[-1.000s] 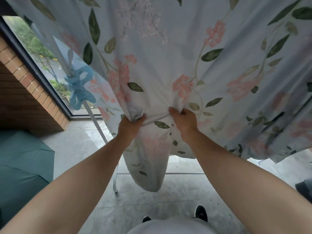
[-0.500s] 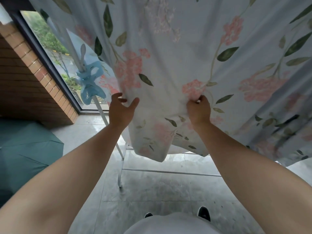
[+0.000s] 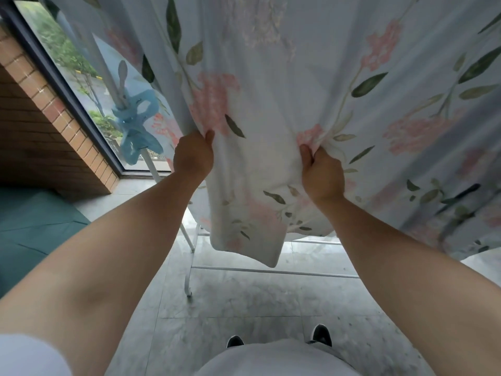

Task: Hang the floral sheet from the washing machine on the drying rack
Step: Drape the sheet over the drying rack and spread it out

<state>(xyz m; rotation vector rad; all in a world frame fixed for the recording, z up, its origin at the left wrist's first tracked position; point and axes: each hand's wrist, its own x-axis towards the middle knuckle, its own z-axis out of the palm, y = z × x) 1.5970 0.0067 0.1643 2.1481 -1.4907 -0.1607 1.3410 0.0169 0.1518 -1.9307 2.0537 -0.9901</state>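
Pale blue cloth, pink blooms and green leaves, fills the upper view: the floral sheet (image 3: 271, 77) hangs from above over the drying rack (image 3: 271, 271), whose white lower rails and foot show beneath it. One loose corner dangles in front of those rails, above the marble floor (image 3: 244, 308). We note the left hand (image 3: 193, 156) at the sheet's left edge, its grip clamped round the hem, thumb on the near face. The right hand (image 3: 322, 175) sits a little lower and well apart from it, its grip pinched on a bunched fold so that creases radiate from the fingers. We judge the step in hand to be spreading and evening out the drape, the hanging itself largely done. The next move likely calls for drawing the two hands apart and downward to flatten the bunch, gently, so the cloth does not slide off its bar. A blue peg (image 3: 135, 123) sits on the slanted pole by the window (image 3: 67, 58), ready if clipping is wanted. Containers: none in view; the washing machine does not show, so we cannot speak of its contents.
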